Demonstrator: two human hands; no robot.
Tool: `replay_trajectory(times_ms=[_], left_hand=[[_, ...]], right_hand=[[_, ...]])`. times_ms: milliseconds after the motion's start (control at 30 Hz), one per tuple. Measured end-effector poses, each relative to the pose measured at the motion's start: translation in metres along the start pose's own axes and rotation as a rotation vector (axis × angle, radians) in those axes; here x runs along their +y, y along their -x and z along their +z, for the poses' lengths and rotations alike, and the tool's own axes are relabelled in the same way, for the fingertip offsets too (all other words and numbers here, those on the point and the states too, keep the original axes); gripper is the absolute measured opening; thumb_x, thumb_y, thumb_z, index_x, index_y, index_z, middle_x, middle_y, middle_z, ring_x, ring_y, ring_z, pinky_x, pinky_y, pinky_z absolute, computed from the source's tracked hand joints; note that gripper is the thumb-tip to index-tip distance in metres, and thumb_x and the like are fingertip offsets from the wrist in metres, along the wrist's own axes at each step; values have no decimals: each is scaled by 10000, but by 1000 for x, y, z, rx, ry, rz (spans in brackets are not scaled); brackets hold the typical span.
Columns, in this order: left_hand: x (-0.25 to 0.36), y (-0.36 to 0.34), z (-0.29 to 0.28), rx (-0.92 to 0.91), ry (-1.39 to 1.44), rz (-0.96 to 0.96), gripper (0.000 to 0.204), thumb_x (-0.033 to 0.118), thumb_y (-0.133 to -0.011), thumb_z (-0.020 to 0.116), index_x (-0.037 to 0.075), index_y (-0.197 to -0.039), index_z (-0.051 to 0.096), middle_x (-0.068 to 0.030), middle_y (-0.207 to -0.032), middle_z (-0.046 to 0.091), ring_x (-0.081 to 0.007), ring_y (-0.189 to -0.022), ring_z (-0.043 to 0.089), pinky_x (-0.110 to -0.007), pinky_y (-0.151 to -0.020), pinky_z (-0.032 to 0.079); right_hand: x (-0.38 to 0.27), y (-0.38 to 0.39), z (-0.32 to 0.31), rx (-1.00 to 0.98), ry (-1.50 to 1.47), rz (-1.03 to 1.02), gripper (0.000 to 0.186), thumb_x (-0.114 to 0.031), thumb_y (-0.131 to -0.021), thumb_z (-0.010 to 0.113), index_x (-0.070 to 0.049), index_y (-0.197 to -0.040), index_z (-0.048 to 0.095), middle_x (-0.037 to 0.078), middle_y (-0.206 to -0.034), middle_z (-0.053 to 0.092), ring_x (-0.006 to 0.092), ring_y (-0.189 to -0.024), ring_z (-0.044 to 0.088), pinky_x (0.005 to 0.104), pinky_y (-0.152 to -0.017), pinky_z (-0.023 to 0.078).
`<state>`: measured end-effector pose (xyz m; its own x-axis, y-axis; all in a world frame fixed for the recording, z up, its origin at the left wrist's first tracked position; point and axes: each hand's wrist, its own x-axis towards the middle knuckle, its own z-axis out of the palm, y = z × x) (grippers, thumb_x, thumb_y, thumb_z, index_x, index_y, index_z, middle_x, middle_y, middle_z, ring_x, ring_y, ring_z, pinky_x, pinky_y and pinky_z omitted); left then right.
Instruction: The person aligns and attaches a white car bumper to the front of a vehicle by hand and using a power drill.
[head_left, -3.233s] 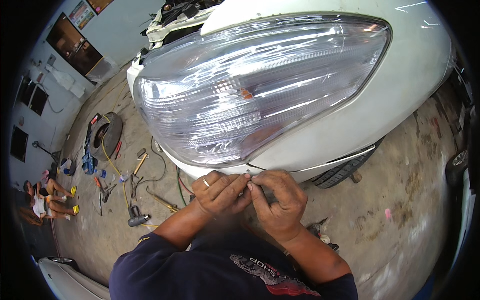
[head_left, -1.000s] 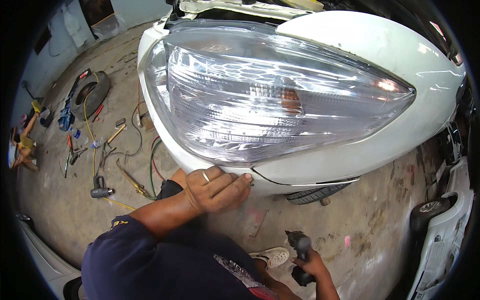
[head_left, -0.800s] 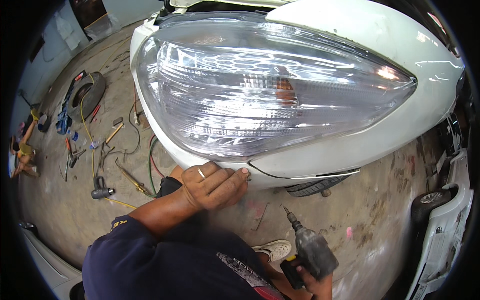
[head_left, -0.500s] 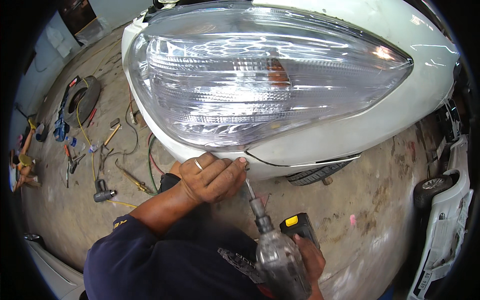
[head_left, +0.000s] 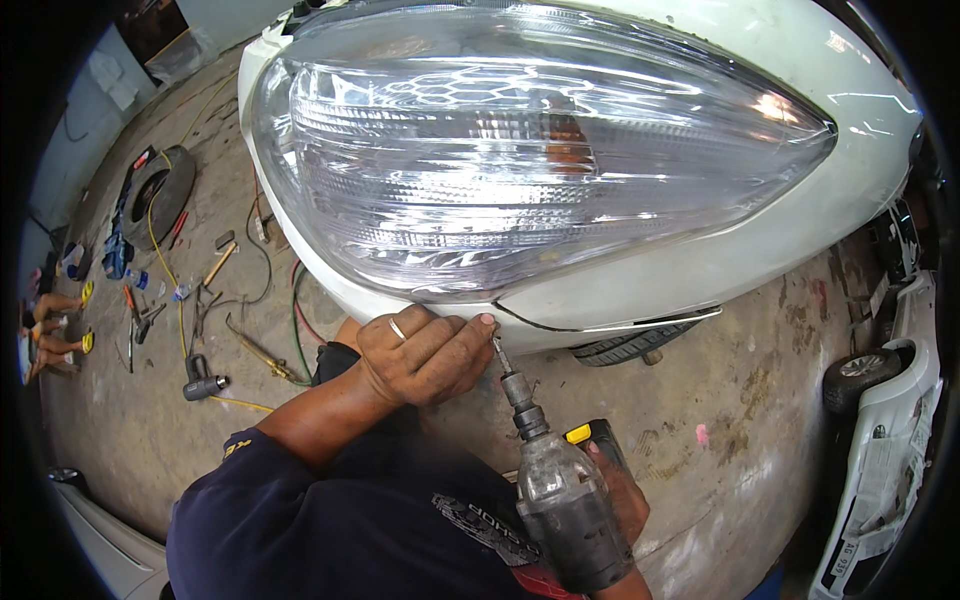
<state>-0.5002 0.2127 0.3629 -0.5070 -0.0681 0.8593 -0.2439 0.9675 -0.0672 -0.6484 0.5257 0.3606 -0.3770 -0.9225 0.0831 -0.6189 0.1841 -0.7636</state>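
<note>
White-painted, the bumper (head_left: pixel 650 270) risks scratches if the driver bit (head_left: pixel 502 354) slips beside the left hand (head_left: pixel 425 355), its fingers curled, hold unclear. The right hand (head_left: pixel 624 500) grips the cordless driver (head_left: pixel 562 485).

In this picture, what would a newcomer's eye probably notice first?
Probably the large clear headlight, filling the upper middle. Just below it, the left hand is at the lower edge of the white bodywork, and the right hand holds a dark power driver, its bit pointing up toward the left hand.
</note>
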Motion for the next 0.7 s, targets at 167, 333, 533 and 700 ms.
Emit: replay_trajectory(times_ms=[167,333,533,700], left_hand=[[1,0,1,5,-12,-3,327,97,-747,882,79,-1068,826,55,-745,634,-83,-574,517,-235,-493,422],[1,1,-3,-2,-16,4,334,98,-742,880,82,-1071,826,60,-742,634,-78,-575,524,-227,-502,429],[0,-1,-4,-30,-6,14,294,162,-811,931,97,-1076,822,66,-772,671,-64,-566,524,-225,-503,435],[-3,-3,-2,-35,27,-1,255,172,-846,963,113,-1056,830,75,-767,684,-48,-563,512,-217,-488,427]], right_hand=[[-5,-2,-5,-29,-14,-48,425,-145,-1158,584,115,-1492,544,266,-1232,763,304,-987,817,402,-871,696],[-43,-26,-15,31,5,-104,508,-136,-1048,725,111,-1471,591,263,-1156,780,327,-970,814,418,-863,677],[-85,-44,-24,34,21,-84,584,-150,-970,809,101,-1465,626,255,-1149,785,354,-1005,793,433,-892,641],[-91,-49,-32,-50,-9,-27,590,-161,-968,806,91,-1472,630,269,-1214,773,387,-1085,761,461,-956,606]])
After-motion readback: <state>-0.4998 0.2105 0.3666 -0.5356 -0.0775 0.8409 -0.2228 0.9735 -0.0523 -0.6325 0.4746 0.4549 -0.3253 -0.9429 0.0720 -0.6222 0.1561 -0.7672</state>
